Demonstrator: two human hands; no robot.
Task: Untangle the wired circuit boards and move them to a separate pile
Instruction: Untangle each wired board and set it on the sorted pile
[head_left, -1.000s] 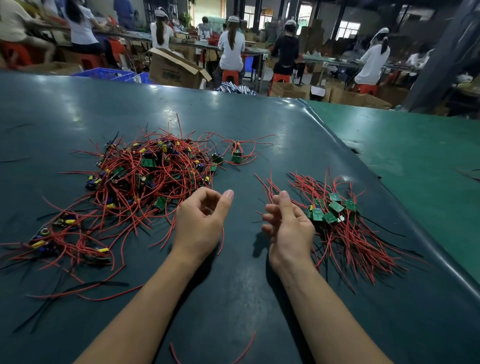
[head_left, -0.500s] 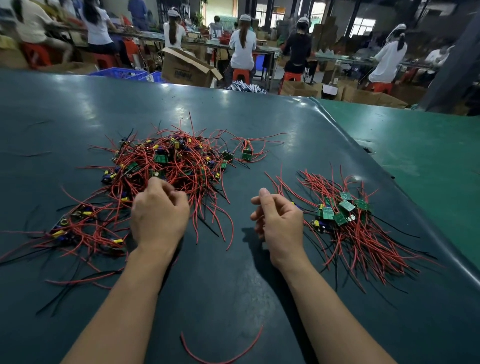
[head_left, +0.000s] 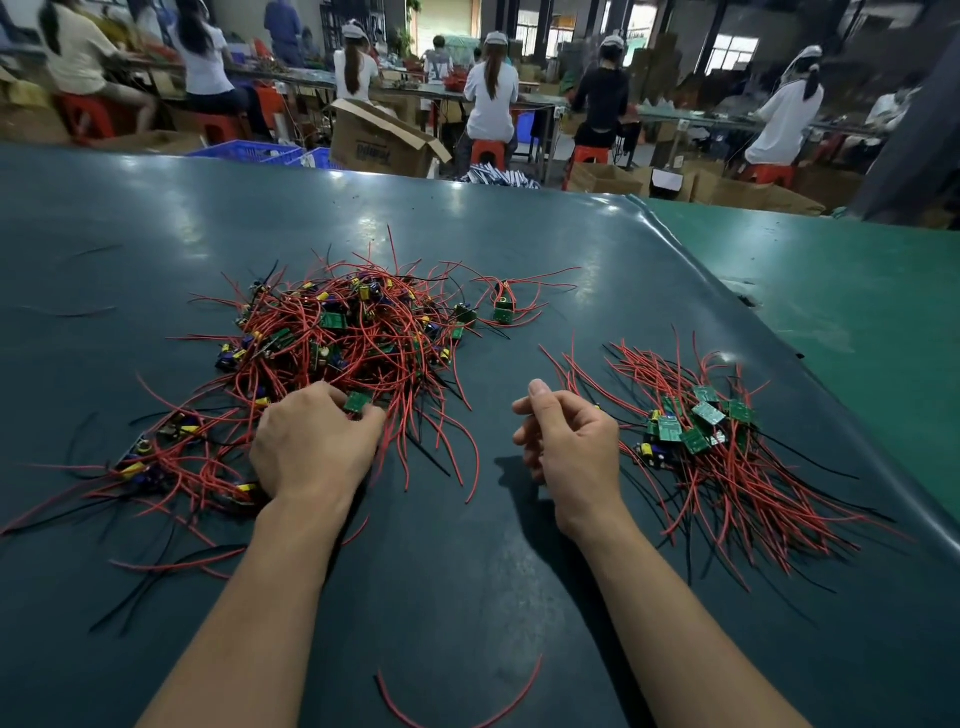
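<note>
green circuit board (head_left: 356, 401) pinched in left grip (head_left: 317, 447), tangled pile's (head_left: 343, 332) near edge

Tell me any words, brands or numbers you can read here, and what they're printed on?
No text here is clear enough to quote.
Cardboard box behind the table: dark print on its side, too blurred to read.
Blue crates: pale raised lettering, too small to read.
Green circuit boards in the right pile: any markings too small to read.
Circuit board pinched by the left hand: no print legible.
</note>
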